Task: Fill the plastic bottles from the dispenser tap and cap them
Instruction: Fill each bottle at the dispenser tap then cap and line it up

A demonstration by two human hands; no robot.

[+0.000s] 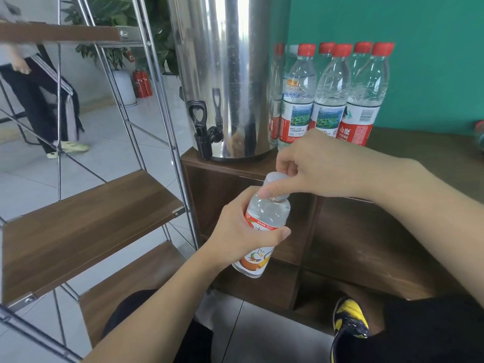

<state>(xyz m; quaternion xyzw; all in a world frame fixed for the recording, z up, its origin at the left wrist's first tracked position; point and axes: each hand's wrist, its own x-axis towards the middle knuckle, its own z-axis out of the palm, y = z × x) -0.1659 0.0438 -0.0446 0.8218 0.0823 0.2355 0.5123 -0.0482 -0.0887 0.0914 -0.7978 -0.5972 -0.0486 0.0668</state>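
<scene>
My left hand [238,231] grips a small clear bottle [267,218] with an orange fruit label, tilted, in front of the cabinet. The bottle is filled with clear liquid. My right hand [314,166] pinches the translucent white cap [275,179] on the bottle's neck, thumb and fingers curled round it. The steel dispenser [227,74] stands on the cabinet top, its black tap [203,129] up and to the left of the bottle. Several red-capped water bottles [332,93] stand to the right of the dispenser.
A wooden cabinet [366,244] with open compartments carries the dispenser. A metal-framed shelf with wooden boards [86,226] stands at the left. Another person [39,95] stands on the tiled floor at far left. A green wall is behind the bottles.
</scene>
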